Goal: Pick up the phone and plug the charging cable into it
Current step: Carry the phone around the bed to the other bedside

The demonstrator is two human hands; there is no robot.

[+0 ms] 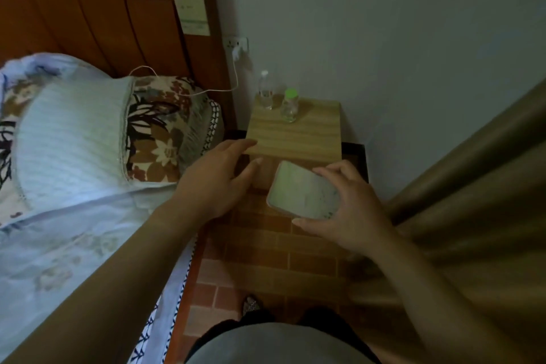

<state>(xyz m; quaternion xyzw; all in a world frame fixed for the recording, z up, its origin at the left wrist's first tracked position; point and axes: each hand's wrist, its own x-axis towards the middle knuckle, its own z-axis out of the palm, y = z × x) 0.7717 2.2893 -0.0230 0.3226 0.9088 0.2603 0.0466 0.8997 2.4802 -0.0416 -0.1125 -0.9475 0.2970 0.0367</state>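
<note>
My right hand (351,210) holds a pale phone (298,189) by its lower end, in the air just in front of the wooden bedside table (295,136). My left hand (218,177) hovers open beside it, fingers apart, touching nothing, its fingertips near the table's front left corner. A white charging cable (206,91) runs from a white plug in the wall socket (237,46) down and left over the patterned pillow (165,127). Its free end lies out of sight behind the pillows.
Two small clear bottles stand at the back of the table: one with a white cap (266,91), one with a green cap (290,106). A bed with a light blue cover (68,174) fills the left. A brown curtain (472,201) hangs at the right. Brick-pattern floor lies below.
</note>
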